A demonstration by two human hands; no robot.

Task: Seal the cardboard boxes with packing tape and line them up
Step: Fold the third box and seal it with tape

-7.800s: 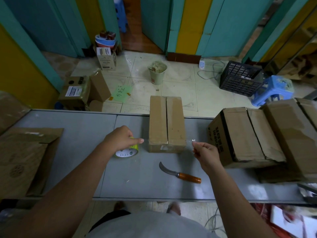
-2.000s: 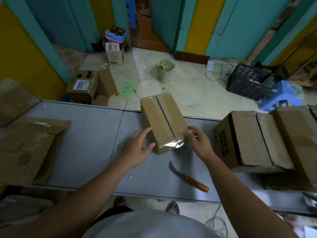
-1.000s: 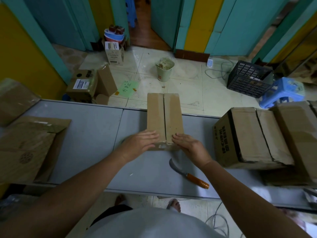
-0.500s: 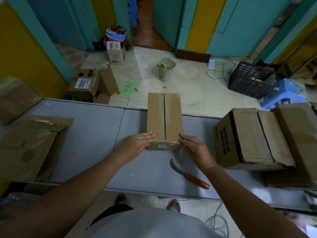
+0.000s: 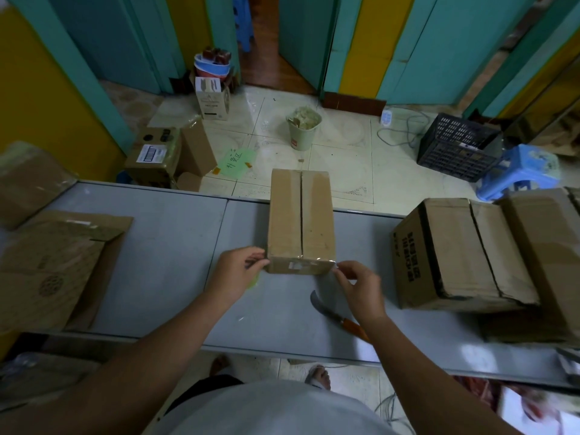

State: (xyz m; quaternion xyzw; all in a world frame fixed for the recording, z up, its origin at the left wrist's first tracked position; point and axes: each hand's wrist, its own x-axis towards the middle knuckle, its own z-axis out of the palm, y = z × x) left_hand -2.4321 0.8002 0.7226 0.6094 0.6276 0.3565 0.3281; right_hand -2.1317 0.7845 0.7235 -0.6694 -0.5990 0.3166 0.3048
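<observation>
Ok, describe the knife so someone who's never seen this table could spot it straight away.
Look at the long grey table, then the narrow cardboard box at its middle. Just nearer the person, by the right hand, lies the knife: small and flat among boxes, with a curved blade and orange handle.

Only one cam, strapped to the person's head, wide-angle so straight lines bow at the edges. It sits at the near edge of the table (image 5: 163, 252) looking forward and down, pretty close. The shirt (image 5: 282, 409) fills the bottom, the table runs across the middle, and past its far edge come the floor (image 5: 345, 164) and walls (image 5: 439, 42).
</observation>
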